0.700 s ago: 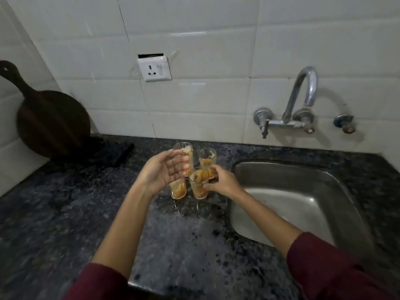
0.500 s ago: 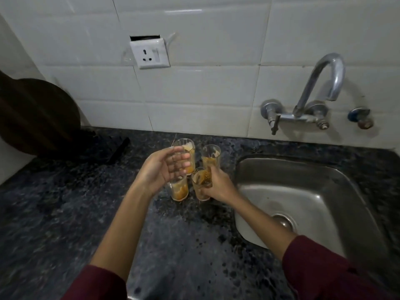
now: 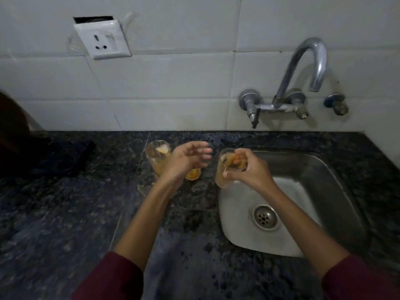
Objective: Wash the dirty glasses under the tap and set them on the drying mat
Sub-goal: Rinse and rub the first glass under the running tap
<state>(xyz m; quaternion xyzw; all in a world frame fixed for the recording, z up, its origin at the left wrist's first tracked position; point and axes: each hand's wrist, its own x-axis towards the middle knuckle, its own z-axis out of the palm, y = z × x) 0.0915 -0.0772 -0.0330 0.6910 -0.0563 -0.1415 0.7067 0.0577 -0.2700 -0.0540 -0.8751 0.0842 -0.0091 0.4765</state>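
1. Dark speckled granite counter (image 3: pixel 65 213) runs under a white tiled wall (image 3: pixel 173 83); landmark for all positions is the steel sink (image 3: pixel 337 191), set into the counter's right part.
2. Far left of the sink, at the frame edge: part of a dark round board (image 3: pixel 13 124) leaning on the wall. Just in front of it, a black cloth or mat (image 3: pixel 71 156) lies flat on the counter; too dim to tell which.
3. High on the wall, left of the sink: white socket plate (image 3: pixel 102 40), tilted, with a dark gap above it.
4. Left of the sink, on the counter: tall dirty glass (image 3: pixel 157 155), upright, orange residue inside. A second glass (image 3: pixel 193 174) stands just beside it, nearer the sink, mostly hidden; only its orange base shows.
5. Left hand (image 3: pixel 186 159) hovers over that second glass, fingers spread and loosely bent, holding nothing; whether it touches a glass cannot be told.
6. At the sink's left rim: right hand (image 3: pixel 246 169) grips a third dirty glass (image 3: pixel 225 167) from the sink side, fingers curled round its upper part, thumb low on the wall. Glass is raised and tilted, orange smears inside.
7. Inside the sink: round drain (image 3: pixel 265 217) in the basin floor.
8. Above the sink, on the wall: chrome tap (image 3: pixel 303 68) with a curved spout; no water visible. A small separate valve (image 3: pixel 336 103) sits to its right.
9. Both forearms bare; maroon sleeves (image 3: pixel 112 278) at the bottom edge.
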